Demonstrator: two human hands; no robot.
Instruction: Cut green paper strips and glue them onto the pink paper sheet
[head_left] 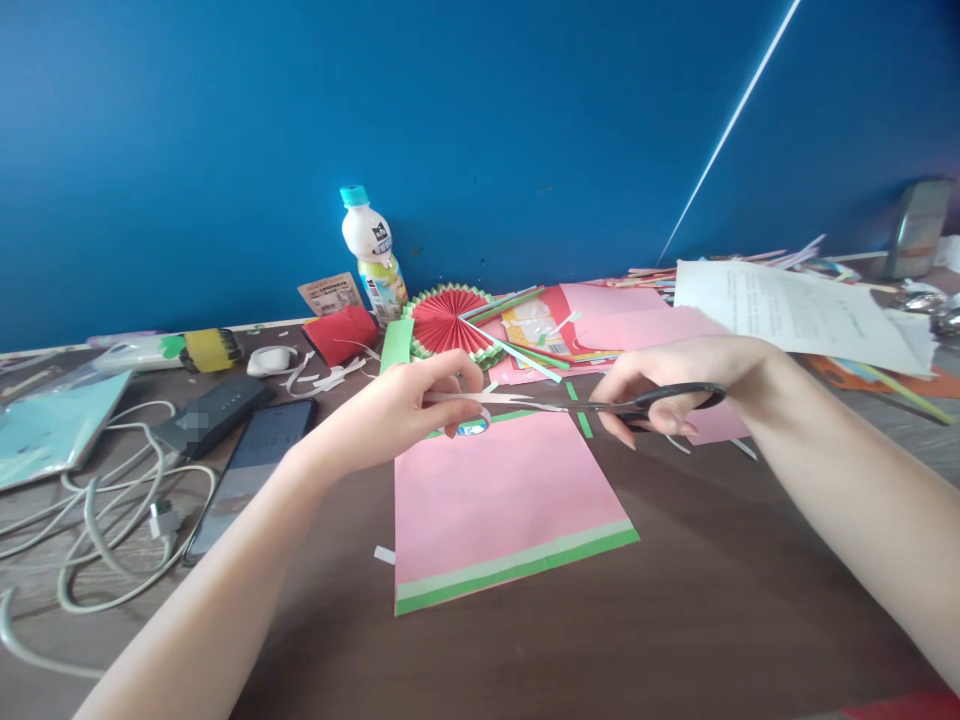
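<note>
My right hand [660,395] grips black-handled scissors [694,395], with the blades pointing left. The blade tips reach the end of a narrow white strip [506,398]; whether they are cutting it I cannot tell. My left hand [420,405] is closed on a small tape roll [474,425], from which the strip appears to stretch right. Below both hands a pink paper sheet [502,490] lies flat, with light and dark green bands along its near edge and a green band at its far edge. Small green strips [579,410] lie beyond its right side.
Behind are a red and green pleated paper fan [454,320], a bottle [373,255], pink papers [622,315] and a printed sheet [795,310]. On the left are a phone [251,480], a black box [214,415] and white cables [97,510]. A blue wall [480,120] rises behind.
</note>
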